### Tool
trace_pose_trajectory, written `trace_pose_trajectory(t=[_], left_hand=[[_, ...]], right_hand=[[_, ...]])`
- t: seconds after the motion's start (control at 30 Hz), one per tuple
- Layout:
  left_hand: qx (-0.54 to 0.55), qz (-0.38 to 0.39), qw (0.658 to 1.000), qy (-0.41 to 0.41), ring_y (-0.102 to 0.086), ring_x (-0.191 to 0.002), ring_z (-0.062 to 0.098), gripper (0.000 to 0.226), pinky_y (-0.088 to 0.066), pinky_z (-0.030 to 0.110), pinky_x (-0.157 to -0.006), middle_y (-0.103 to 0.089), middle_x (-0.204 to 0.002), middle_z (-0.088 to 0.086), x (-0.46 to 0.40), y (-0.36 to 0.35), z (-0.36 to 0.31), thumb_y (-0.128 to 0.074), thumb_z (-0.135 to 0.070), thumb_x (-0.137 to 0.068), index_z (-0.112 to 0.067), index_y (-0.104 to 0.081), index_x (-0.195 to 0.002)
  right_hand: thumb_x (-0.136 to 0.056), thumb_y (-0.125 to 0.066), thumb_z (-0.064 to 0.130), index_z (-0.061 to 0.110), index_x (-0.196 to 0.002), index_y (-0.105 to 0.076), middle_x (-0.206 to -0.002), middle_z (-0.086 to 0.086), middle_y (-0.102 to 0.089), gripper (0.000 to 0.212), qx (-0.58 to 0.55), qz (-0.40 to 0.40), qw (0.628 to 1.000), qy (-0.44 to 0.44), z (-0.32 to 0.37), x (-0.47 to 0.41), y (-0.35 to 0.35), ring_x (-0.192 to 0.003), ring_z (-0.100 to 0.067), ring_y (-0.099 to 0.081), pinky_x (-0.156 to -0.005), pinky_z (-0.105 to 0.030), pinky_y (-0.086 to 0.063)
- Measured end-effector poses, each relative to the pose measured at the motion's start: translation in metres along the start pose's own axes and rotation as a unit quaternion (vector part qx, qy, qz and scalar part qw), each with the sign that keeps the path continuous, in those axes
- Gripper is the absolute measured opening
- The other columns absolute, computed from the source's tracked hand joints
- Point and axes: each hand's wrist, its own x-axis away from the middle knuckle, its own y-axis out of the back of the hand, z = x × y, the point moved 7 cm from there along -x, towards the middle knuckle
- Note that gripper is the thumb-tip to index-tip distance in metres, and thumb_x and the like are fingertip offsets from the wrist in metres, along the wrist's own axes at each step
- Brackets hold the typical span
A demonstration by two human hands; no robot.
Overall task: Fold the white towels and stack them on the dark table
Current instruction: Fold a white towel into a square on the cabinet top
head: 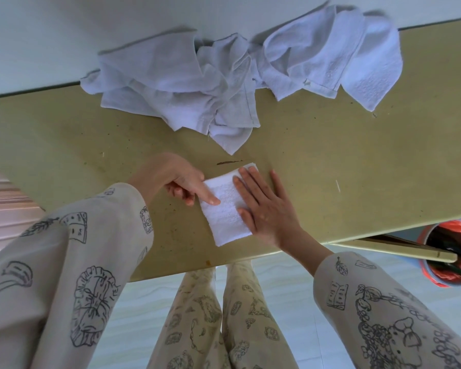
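— Fingers (pixel 246 187) of your right hand (pixel 266 209) lie straight and flat on the folded towel (pixel 224 209), pressing it down without gripping anything. Do you see that?

— Yes. And my left hand (pixel 179 182)?

— Your left forefinger is stretched out with its tip resting on the towel's left part; your other left fingers are curled under, and they hold nothing.

— Where does the towel sit?

— On the counter (pixel 330 161), near the edge closest to you, a small white rectangle tilted slightly, with your right hand covering its right side.

— Any containers?

— One: a round bin (pixel 447 251) on the floor at your right, past the counter's near edge. It is lined with a red bag, and dark things lie inside it; what they are I cannot tell. A pale bar of the counter's frame crosses in front of the bin.

— What else is around?

— A heap of unfolded white towels (pixel 197 83) lies along the counter's far edge against the pale wall (pixel 64 35), well apart from the folded one. One corner of the heap points down towards your hands. A dark scuff marks the counter just beyond the folded towel. Your patterned sleeves and trouser legs fill the lower view, above a pale floor (pixel 290 288).
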Motion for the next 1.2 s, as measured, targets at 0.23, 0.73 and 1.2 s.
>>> trace_pose_trajectory(t=[0.23, 0.73, 1.2], left_hand=[[0.193, -0.259, 0.934, -0.154, -0.042, -0.044, 0.005, 0.027, -0.036, 0.016, -0.045, -0.060, -0.067, -0.002, 0.032, 0.019, 0.016, -0.049, -0.043, -0.091, -0.021, -0.057, -0.104], [-0.111, -0.670, 0.723, -0.126, -0.023, -0.139, 0.024, 0.053, -0.027, 0.051, -0.110, -0.030, -0.149, 0.013, -0.007, -0.078, -0.018, -0.033, -0.029, -0.096, -0.002, -0.028, -0.141], [-0.164, -0.580, 0.790, -0.111, -0.018, -0.140, 0.025, 0.093, -0.015, 0.050, -0.113, -0.027, -0.150, 0.016, -0.014, -0.078, -0.006, -0.019, -0.072, -0.085, 0.001, -0.023, -0.142]], right_hand=[[-0.095, -0.027, 0.038, 0.011, -0.144, -0.032, -0.152, -0.007, -0.030, 0.055, -0.001, -0.007, 1.000, -0.011, 0.001, 0.000, 0.002, -0.142, -0.019, -0.021, -0.113, -0.051, -0.020], [-0.098, -0.020, 0.039, 0.011, -0.143, -0.030, -0.150, -0.007, -0.032, 0.054, -0.024, -0.004, 1.000, -0.010, 0.000, -0.001, -0.004, -0.141, -0.020, -0.021, -0.113, -0.051, -0.018], [-0.094, -0.026, 0.040, 0.010, -0.145, -0.020, -0.153, -0.009, -0.026, 0.060, 0.008, 0.052, 0.998, -0.022, 0.001, -0.001, -0.003, -0.142, -0.022, -0.014, -0.113, -0.049, -0.015]])
